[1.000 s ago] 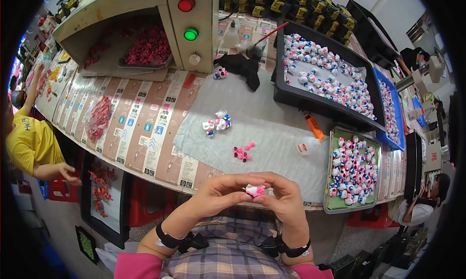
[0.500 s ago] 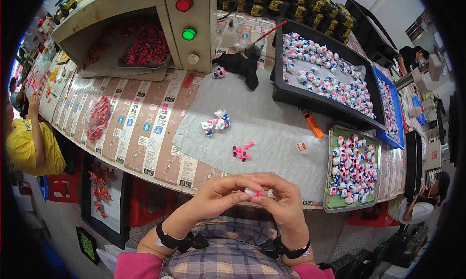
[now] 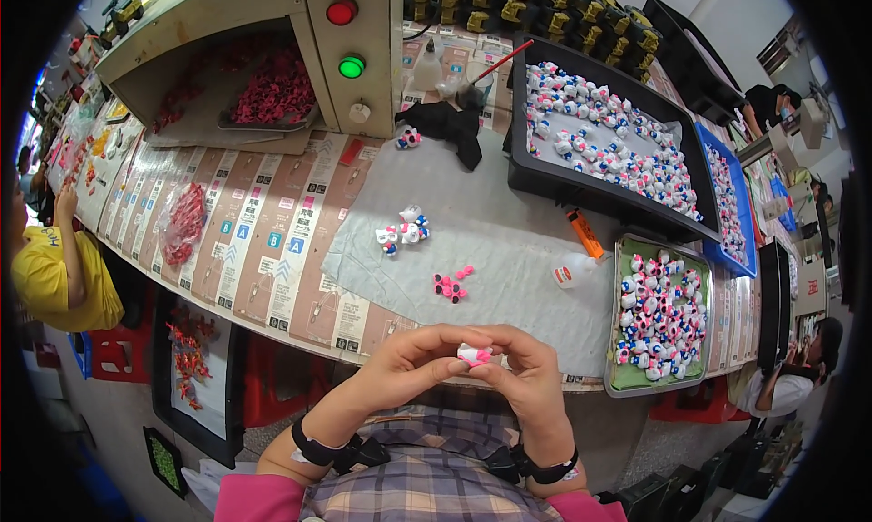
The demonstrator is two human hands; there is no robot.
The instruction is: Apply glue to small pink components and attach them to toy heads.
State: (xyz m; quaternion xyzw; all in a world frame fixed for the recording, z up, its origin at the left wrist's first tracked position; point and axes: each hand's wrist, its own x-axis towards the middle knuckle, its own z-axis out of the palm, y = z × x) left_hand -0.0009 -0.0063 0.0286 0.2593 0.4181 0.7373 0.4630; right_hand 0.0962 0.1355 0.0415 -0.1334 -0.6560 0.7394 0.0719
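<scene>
Between the fingertips of both hands, just off the table's near edge, is a small white and pink figurine (image 3: 473, 355). My left hand (image 3: 417, 355) pinches it from the left, my right hand (image 3: 520, 360) from the right, so its sides are covered. Beyond them on the grey cloth (image 3: 536, 318) lies a little group of pink pieces (image 3: 450, 287), some with dark ends. Further off sits a cluster of white figurines (image 3: 402, 231) with blue and pink parts. A single figurine (image 3: 409, 139) rests by a black cloth (image 3: 454, 130).
To the right, a green-lined tray (image 3: 614, 377) and a large black tray (image 3: 545, 179) hold many figurines. An orange tool (image 3: 586, 234) and a small bottle (image 3: 570, 275) lie near them. A metal machine (image 3: 359, 14) stands at the back left. A co-worker in yellow (image 3: 64, 272) sits left.
The fingers have parted slightly at the top, so more of the white and pink figurine shows. Both hands stay in nearly the same place. The things on the table have not moved.
</scene>
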